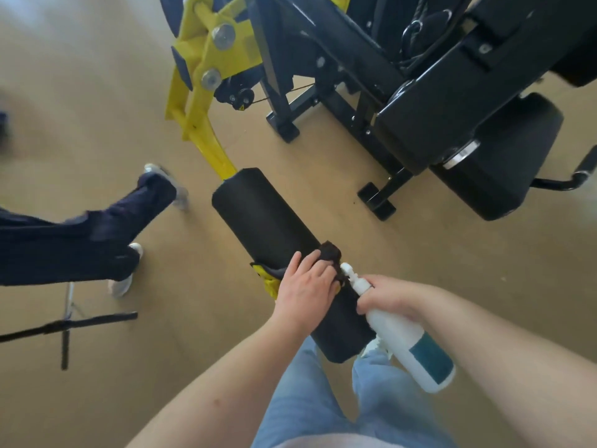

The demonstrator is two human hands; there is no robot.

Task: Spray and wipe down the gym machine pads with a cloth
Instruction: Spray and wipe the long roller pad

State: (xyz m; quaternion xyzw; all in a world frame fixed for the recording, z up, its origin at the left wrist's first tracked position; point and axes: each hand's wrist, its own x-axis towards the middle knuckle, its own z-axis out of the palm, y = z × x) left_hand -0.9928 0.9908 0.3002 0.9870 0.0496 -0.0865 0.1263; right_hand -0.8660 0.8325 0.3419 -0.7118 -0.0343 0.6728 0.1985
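The roller pad [268, 227] I'm wiping is plain black, and my cloth [329, 252] is a dark brownish black. My spray bottle [397, 334] is white with a teal label [429, 360]. The lever arm [206, 137] is yellow, and the frame [339, 101] and seat pad [504, 163] are black. The floor [97, 108] is tan and my jeans [307, 399] are pale blue.

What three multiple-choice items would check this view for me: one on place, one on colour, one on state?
1. Where is the cloth? A) on the roller pad, under the left hand B) on the floor C) on the seat
2. What colour is the machine arm carrying the pad? A) red B) white C) yellow
3. What is the right hand doing? A) hanging empty B) gripping the spray bottle C) pressing the floor

A: the left hand presses it onto the pad. C: the machine arm is plainly yellow. B: its fingers curl round the white bottle.
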